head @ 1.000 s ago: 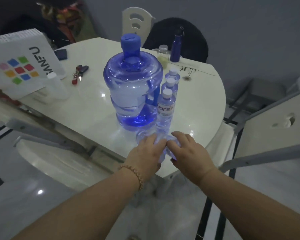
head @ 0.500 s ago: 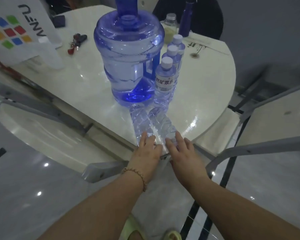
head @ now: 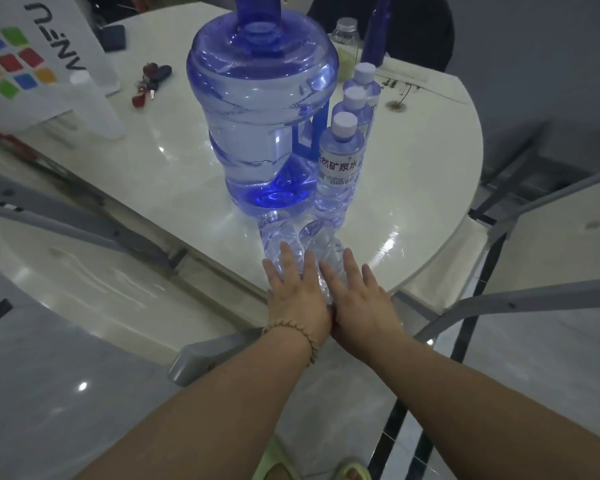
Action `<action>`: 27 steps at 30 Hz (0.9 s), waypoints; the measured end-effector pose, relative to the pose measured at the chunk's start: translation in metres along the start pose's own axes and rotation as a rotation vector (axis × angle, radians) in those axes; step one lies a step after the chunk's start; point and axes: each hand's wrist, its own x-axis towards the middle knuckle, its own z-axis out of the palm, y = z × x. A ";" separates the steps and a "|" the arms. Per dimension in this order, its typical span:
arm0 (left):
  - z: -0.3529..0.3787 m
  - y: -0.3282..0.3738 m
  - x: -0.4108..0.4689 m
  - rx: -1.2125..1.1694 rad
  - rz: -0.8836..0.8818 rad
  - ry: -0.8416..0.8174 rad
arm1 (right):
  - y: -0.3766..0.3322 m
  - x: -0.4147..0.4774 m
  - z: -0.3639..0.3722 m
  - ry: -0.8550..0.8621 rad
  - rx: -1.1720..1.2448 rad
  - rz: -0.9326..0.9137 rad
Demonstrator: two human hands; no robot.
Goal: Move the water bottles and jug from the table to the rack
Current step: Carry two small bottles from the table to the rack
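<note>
Left hand (head: pixel 297 292) and right hand (head: pixel 361 299) cover two bottles (head: pixel 291 237).

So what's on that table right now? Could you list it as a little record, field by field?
table: white round top
jug: big blue water jug, upright, mid-table
standing bottles: three small capped water bottles in a row right of the jug
lying bottles: two clear bottles on their sides at the near edge
left hand: flat on one lying bottle
right hand: flat on the other
also there: keys, white bag

Single head-worn view: looks forward and steeply down, close above the near edge of the table (head: pixel 413 188); floor (head: pixel 49 393) below.
</note>
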 end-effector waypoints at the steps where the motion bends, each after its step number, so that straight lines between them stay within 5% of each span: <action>1: 0.002 0.002 0.002 0.011 -0.019 0.011 | -0.001 0.001 0.002 -0.002 0.000 0.005; 11: 0.006 0.003 0.004 -0.167 -0.086 0.093 | -0.010 0.001 0.009 0.043 -0.049 0.025; 18: -0.001 -0.003 -0.015 -0.055 0.073 0.051 | 0.006 -0.026 -0.005 0.040 -0.038 0.045; 27: -0.026 0.098 -0.093 -0.159 0.222 0.231 | 0.067 -0.130 -0.064 0.245 0.015 0.086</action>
